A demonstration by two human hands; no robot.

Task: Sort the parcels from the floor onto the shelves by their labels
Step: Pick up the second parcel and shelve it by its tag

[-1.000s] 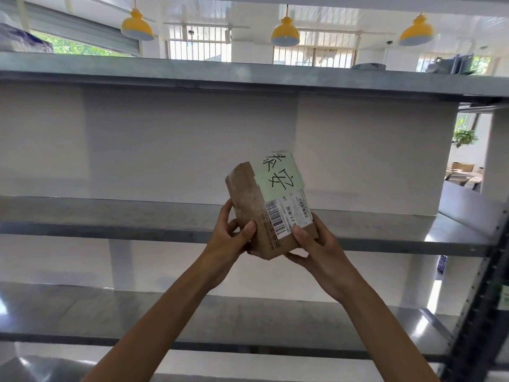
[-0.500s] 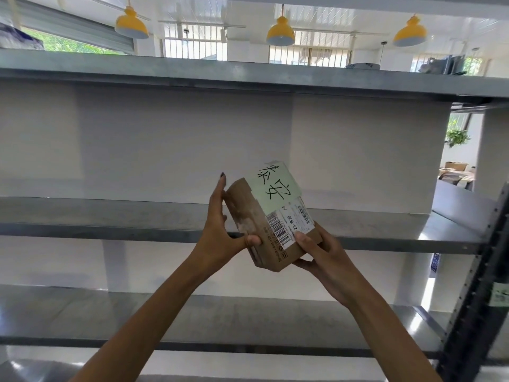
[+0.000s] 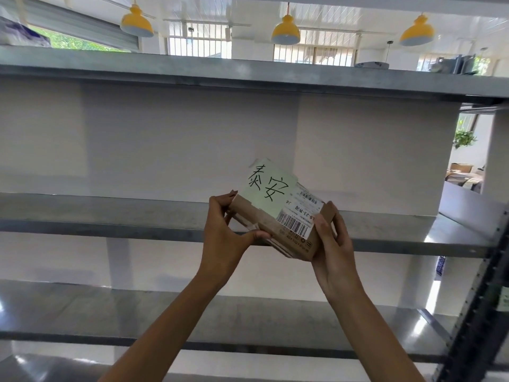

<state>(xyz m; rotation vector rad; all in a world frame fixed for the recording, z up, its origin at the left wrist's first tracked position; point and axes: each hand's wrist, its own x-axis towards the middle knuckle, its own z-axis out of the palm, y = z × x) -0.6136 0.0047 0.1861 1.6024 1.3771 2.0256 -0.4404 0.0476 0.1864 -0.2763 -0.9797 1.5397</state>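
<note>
Looking up along two bare forearms, I see both hands closed on one small brown cardboard parcel (image 3: pixel 271 230), which they hold in the air at the level of the middle grey metal shelf (image 3: pixel 110 216), in front of its front edge. The left hand (image 3: pixel 223 238) pinches the parcel's left end, with its fingers curled over the top corner and its thumb pressed along the lower near edge. The right hand (image 3: pixel 334 244) grips the right end, its thumb lying up the side of the box and its fingers wrapped behind, out of my sight. The parcel is tilted, its left end raised and its labelled face turned towards me. A pale green paper label (image 3: pixel 268 186) with two large handwritten black characters covers the upper part of that face, and just below it sits a white printed shipping label (image 3: pixel 298 216) with a barcode. I cannot tell whether the box touches the shelf behind it. Below the hands runs a lower grey metal shelf (image 3: pixel 137 321), and at the right a dark perforated upright post (image 3: pixel 473 312) carries the racking. Behind the shelves stands a white back panel (image 3: pixel 192 139), and overhead spans the top grey shelf (image 3: pixel 192 73). Beyond it hang three yellow pendant lamps (image 3: pixel 285 31) in front of barred windows (image 3: pixel 198 42), and far right a green potted plant (image 3: pixel 465 137) hangs.
</note>
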